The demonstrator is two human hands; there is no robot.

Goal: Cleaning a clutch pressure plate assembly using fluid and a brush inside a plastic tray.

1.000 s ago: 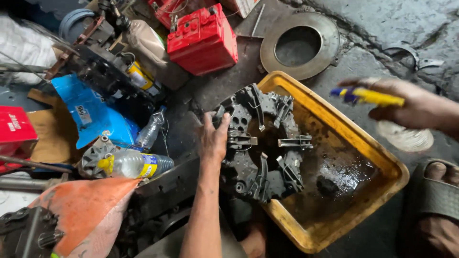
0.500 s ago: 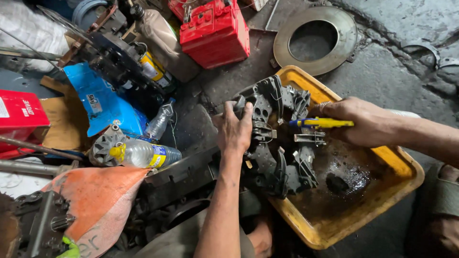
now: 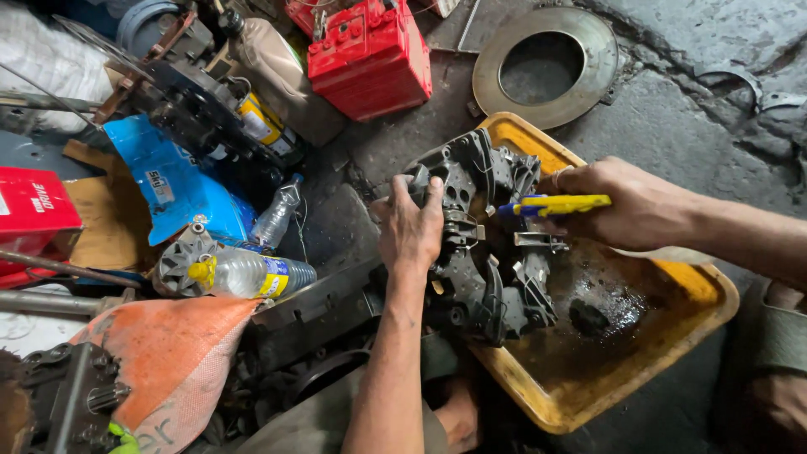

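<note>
A black, greasy clutch pressure plate (image 3: 487, 252) stands tilted on its edge at the left rim of a yellow tray (image 3: 588, 395). My left hand (image 3: 410, 227) grips its upper left side, fingers hooked over the edge. My right hand (image 3: 618, 206) holds a tool with a yellow and blue handle (image 3: 555, 204), whose tip points left at the middle of the plate. Dark oily liquid and a black lump (image 3: 588, 317) lie in the tray's bottom.
A red battery (image 3: 370, 55) and a steel ring disc (image 3: 546, 63) lie on the floor at the back. A plastic bottle (image 3: 248, 275), blue sheet (image 3: 172, 189), red box (image 3: 34, 210), orange sack (image 3: 172, 361) and engine parts crowd the left. My sandalled foot (image 3: 777, 353) is at right.
My right hand has come in from the right and brought the yellow-handled tool to the plate. The plate has been tipped up from lying flat in the tray onto its edge.
</note>
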